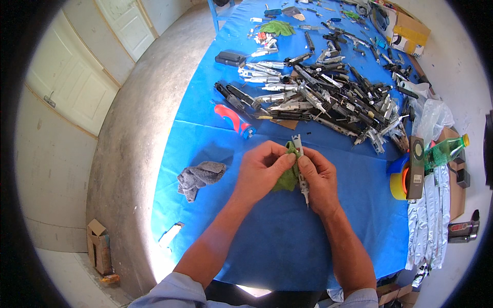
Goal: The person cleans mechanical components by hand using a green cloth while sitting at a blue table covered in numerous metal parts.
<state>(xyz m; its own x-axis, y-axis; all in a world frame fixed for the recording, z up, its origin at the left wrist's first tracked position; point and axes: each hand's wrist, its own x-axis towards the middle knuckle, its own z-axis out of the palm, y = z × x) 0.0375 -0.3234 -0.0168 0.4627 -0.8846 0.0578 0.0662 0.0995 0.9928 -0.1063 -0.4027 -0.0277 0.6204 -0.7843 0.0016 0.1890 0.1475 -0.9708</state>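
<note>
Between my two hands, over the near part of the blue-covered table [285, 238], is a slim light-grey mechanical part [303, 186]. It stands nearly in line with my view, with a notched end away from me and a thin tip towards me. My right hand [321, 175] grips it along its right side, thumb on top. A green cloth [285, 182] is pinched in my left hand [260, 165] and pressed against the part's left side. Its folds hide some of the part. Beyond my hands lies a heap of similar black and light-grey parts [327, 81].
Left of my hands lie a crumpled grey cloth [202, 173] and a red-and-blue handled tool [231, 115]. At right are tape rolls [396, 186], a green plastic bottle [443, 152] and silvery strips [427, 223]. Another green cloth [277, 27] and a cardboard box [410, 32] are farther back.
</note>
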